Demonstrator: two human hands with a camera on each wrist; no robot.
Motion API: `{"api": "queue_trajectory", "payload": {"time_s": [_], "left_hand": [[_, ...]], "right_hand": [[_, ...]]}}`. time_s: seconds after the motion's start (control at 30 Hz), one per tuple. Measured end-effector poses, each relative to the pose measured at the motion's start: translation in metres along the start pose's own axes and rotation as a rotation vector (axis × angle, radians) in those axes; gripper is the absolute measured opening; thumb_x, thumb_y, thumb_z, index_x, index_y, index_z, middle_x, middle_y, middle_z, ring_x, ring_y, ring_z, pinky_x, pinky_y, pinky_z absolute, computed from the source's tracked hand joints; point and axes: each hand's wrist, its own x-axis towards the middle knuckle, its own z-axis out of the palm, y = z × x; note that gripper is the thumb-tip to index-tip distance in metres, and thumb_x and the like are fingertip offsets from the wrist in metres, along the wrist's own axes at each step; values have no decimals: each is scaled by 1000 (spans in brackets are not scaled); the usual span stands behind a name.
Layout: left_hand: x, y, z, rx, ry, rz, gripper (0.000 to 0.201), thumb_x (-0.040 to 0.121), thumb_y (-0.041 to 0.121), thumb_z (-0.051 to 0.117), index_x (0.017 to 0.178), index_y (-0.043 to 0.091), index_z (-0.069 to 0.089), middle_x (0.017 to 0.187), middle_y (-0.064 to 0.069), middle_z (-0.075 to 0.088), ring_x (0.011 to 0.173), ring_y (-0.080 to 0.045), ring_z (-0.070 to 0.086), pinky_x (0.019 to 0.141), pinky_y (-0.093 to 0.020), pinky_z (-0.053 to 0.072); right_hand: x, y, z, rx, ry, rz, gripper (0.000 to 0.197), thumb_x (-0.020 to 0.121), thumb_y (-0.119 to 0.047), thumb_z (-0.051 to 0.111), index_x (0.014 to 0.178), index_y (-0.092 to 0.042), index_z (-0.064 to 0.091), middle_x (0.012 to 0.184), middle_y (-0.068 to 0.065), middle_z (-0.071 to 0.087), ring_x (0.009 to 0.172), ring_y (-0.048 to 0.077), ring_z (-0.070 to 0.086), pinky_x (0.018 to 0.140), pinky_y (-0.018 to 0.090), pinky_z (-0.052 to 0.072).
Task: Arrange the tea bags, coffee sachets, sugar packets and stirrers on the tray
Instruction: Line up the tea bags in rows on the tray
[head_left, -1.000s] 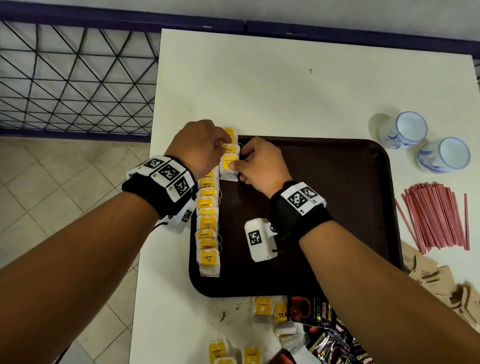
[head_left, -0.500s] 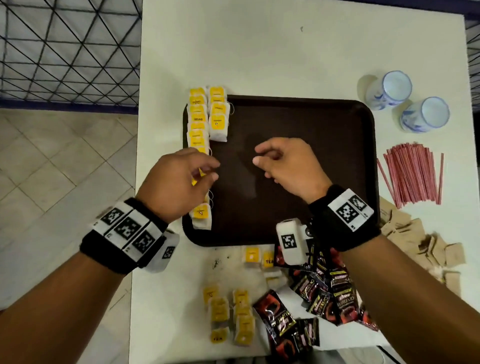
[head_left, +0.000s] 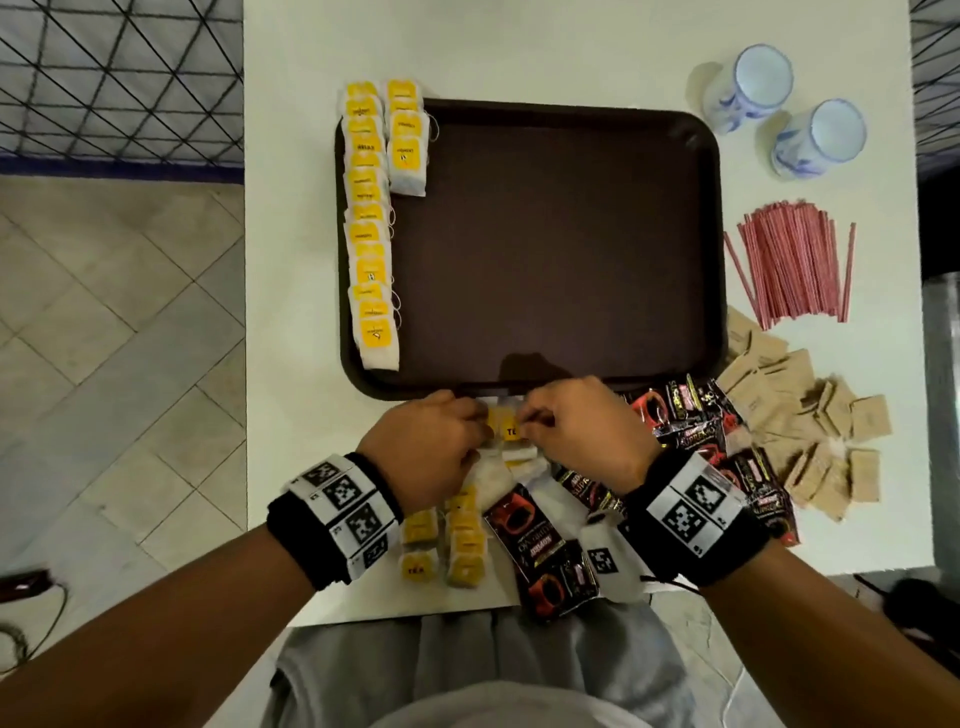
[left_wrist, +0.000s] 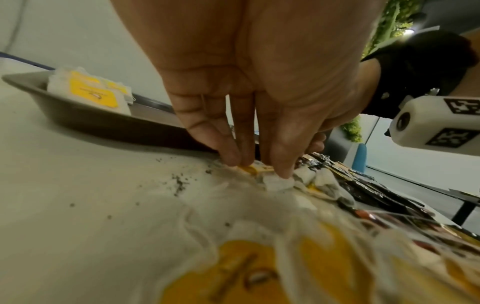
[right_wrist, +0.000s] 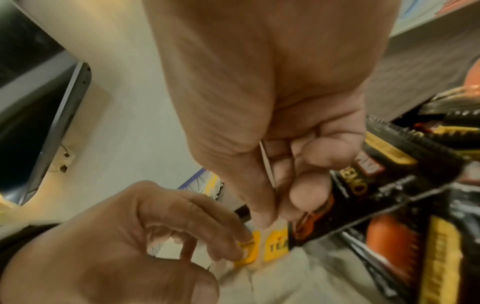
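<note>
A: Both hands have come back from over the tray to the near edge of the bench since half a second ago, and now they meet at the loose tea bags.

B: What does the left hand (head_left: 435, 447) do?

A: Its fingertips (left_wrist: 231, 158) press down and pinch a white paper tea bag with a yellow tag (right_wrist: 248, 250). This bag lies on the white bench (head_left: 519, 47), just in front of the near rim of the dark brown plastic tray (head_left: 550, 244).

B: And the right hand (head_left: 582, 436)?

A: Its fingers are curled, and thumb and forefinger pinch something thin and white beside the yellow tag printed "TEA" (right_wrist: 276, 245). I cannot tell surely if it is the bag's paper or its string.

B: Where are the other things?

A: On the tray, a long row of tea bags (head_left: 370, 234) lies along the left rim, overlapping, and a short second row (head_left: 408, 140) starts beside it at the far end. More tea bags (head_left: 457, 545) lie on the bench under the left wrist. Black and red coffee sachets (head_left: 685, 415) are piled under and beside the right hand. Brown paper sugar packets (head_left: 810, 415) lie to the right of them, the red stirrers (head_left: 795, 265) farther, and two white and blue cups (head_left: 779, 114) at the far right corner.
</note>
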Motion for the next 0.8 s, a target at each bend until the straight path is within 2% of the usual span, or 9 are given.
{"api": "queue_trajectory", "payload": {"time_s": [0.13, 0.23, 0.33, 0.43, 0.5, 0.57, 0.67, 0.73, 0.8], "left_hand": [[-5, 5, 7, 28, -18, -2, 21, 80, 30, 56, 88, 25, 75, 98, 5, 64, 85, -20, 59, 59, -32, 53], [-14, 10, 12, 6, -15, -11, 13, 81, 29, 63, 87, 25, 74, 92, 5, 64, 80, -21, 61, 54, -30, 51], [-18, 16, 15, -2, 17, -93, 23, 81, 26, 68, 103, 21, 69, 94, 1, 64, 81, -24, 62, 59, -32, 51], [-18, 20, 15, -9, -20, -252, 44, 88, 40, 62, 123, 16, 56, 112, -4, 57, 94, -27, 58, 71, -37, 52], [-18, 20, 17, 2, -53, -303, 52, 89, 48, 57, 128, 13, 52, 117, -6, 52, 98, -27, 56, 75, -40, 53], [-19, 20, 18, 3, -50, -299, 50, 88, 50, 55, 122, 13, 54, 113, -6, 51, 94, -28, 56, 72, -40, 52], [-17, 23, 15, 22, -74, -279, 38, 87, 48, 51, 105, 15, 58, 105, -4, 48, 87, -27, 53, 64, -36, 44], [-14, 24, 14, 19, -86, -273, 28, 86, 40, 55, 99, 16, 58, 103, -4, 45, 85, -26, 51, 63, -34, 39], [-13, 23, 14, 0, -84, -277, 20, 84, 30, 60, 97, 16, 58, 103, -3, 45, 85, -26, 51, 63, -33, 39]], "right_hand": [[-9, 4, 12, -137, -35, -1, 22, 89, -22, 56, 95, -29, 76, 98, -6, 72, 85, 17, 67, 75, 39, 58], [-17, 6, 19, -180, -57, -24, 21, 91, -24, 56, 97, -30, 76, 104, -7, 69, 90, 17, 65, 75, 36, 57], [-23, 5, 21, -206, -56, -45, 20, 94, -27, 55, 99, -28, 74, 105, -5, 66, 91, 18, 64, 75, 36, 56], [-26, 6, 21, -212, -4, -64, 19, 96, -27, 52, 98, -26, 71, 102, -3, 65, 89, 20, 65, 72, 38, 56], [-26, 4, 22, -237, 27, -60, 16, 96, -28, 52, 100, -24, 68, 104, -3, 63, 89, 23, 65, 71, 38, 56], [-25, 1, 23, -261, 35, -54, 18, 95, -30, 55, 110, -23, 64, 111, -1, 59, 96, 25, 64, 74, 38, 55], [-23, -2, 27, -321, 6, -54, 33, 94, -36, 59, 124, -21, 58, 122, 2, 52, 113, 24, 55, 81, 40, 55], [-20, -3, 31, -357, 14, -64, 39, 92, -36, 64, 127, -19, 57, 125, 4, 49, 116, 26, 52, 88, 42, 54], [-17, -3, 34, -373, 43, -73, 39, 89, -31, 68, 124, -18, 59, 124, 6, 49, 114, 28, 52, 91, 44, 52]]}}
